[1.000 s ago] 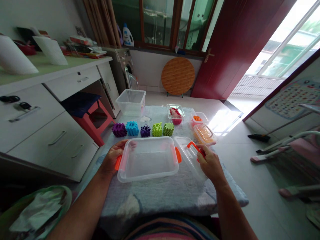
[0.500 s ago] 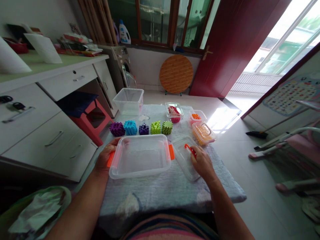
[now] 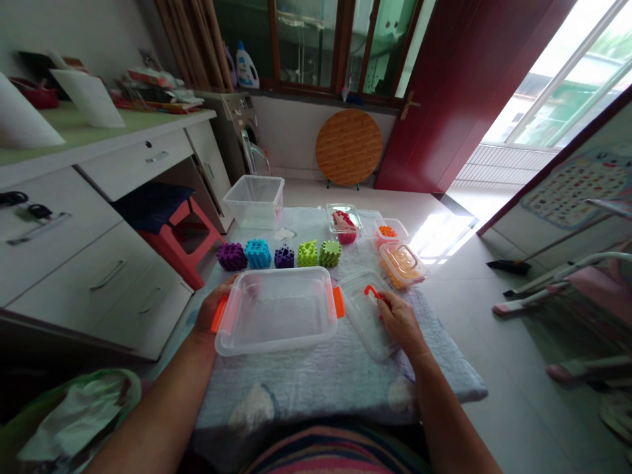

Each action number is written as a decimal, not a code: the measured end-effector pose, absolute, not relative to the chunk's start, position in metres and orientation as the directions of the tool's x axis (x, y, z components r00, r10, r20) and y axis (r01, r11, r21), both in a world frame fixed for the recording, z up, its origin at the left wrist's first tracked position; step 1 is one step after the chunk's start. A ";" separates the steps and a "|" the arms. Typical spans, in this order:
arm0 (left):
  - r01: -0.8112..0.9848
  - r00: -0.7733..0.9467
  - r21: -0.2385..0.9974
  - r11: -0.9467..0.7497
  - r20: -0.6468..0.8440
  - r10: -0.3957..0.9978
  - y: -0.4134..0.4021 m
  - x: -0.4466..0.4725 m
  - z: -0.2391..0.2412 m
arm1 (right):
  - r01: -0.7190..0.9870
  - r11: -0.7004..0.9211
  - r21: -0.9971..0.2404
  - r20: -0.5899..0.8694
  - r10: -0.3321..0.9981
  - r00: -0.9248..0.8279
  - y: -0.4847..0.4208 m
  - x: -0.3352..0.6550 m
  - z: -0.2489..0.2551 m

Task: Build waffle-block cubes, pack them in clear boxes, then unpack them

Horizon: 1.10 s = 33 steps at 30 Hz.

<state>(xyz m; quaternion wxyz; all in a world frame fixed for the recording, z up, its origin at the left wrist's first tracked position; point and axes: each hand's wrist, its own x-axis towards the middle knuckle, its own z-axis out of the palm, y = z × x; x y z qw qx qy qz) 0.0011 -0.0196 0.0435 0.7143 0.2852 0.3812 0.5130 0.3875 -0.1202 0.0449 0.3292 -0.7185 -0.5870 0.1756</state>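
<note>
A clear plastic box (image 3: 276,313) with orange side clips stands open and empty on the grey cloth (image 3: 320,375) in front of me. My left hand (image 3: 210,309) grips its left end at the orange clip. The clear lid (image 3: 365,313) with an orange handle lies flat on the cloth to the right of the box. My right hand (image 3: 399,319) rests on the lid, fingers curled at its handle. Behind the box stand purple (image 3: 232,255), blue (image 3: 259,253), dark purple (image 3: 284,255) and two green (image 3: 318,253) block cubes in a row.
A larger clear tub (image 3: 255,199) sits at the far left of the cloth. Small lidded boxes with red (image 3: 344,222) and orange (image 3: 399,262) pieces stand at the far right. White drawers (image 3: 93,257) and a pink stool (image 3: 178,227) are to the left; tiled floor is to the right.
My right hand has carried the lid down from beside the box and laid it flat on the cloth. The left hand has kept its hold on the box end.
</note>
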 end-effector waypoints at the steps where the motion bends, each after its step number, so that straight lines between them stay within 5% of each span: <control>1: -0.521 0.179 0.795 0.312 -0.256 0.950 -0.020 0.001 0.043 | 0.727 -0.091 -0.681 0.134 0.960 0.246 -0.120 0.388 0.044; 10: -0.531 0.203 0.777 0.338 -0.270 0.941 -0.021 0.002 0.047 | 0.855 0.025 -0.519 0.325 0.930 0.170 -0.106 0.388 0.074; 18: -0.519 0.247 0.779 0.353 -0.259 0.934 -0.025 0.006 0.055 | 0.849 0.365 -0.381 0.334 0.911 -0.242 -0.006 0.357 0.109; 25: -0.466 0.346 0.814 0.347 -0.193 0.918 -0.024 0.012 0.048 | 0.897 0.379 -0.226 0.130 0.925 -0.358 0.062 0.341 0.093; 33: -0.437 0.215 0.840 0.323 -0.251 0.944 -0.022 0.016 0.042 | 0.928 0.345 -0.143 -0.067 0.932 -0.357 0.077 0.338 0.087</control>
